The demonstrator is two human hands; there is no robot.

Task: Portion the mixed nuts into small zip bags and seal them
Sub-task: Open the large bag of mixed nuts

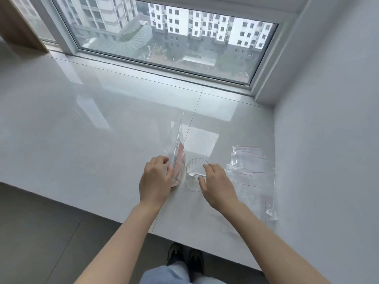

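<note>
Our left hand (156, 177) grips the tall upright nut bag (178, 158); our right hand (216, 184) curls around the clear cup (194, 175). Zip bags (252, 171) lie just right. The floppy bag could tip, spilling nuts.

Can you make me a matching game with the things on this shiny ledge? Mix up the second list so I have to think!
Things:
1. tall clear bag
2. clear cup
3. small zip bags
4. shoes

Where:
A. lying flat near the right wall
B. on the floor below the ledge
C. standing up, held by the left hand
D. between the two hands, touched by the right hand

Pairs: 1-C, 2-D, 3-A, 4-B
</note>
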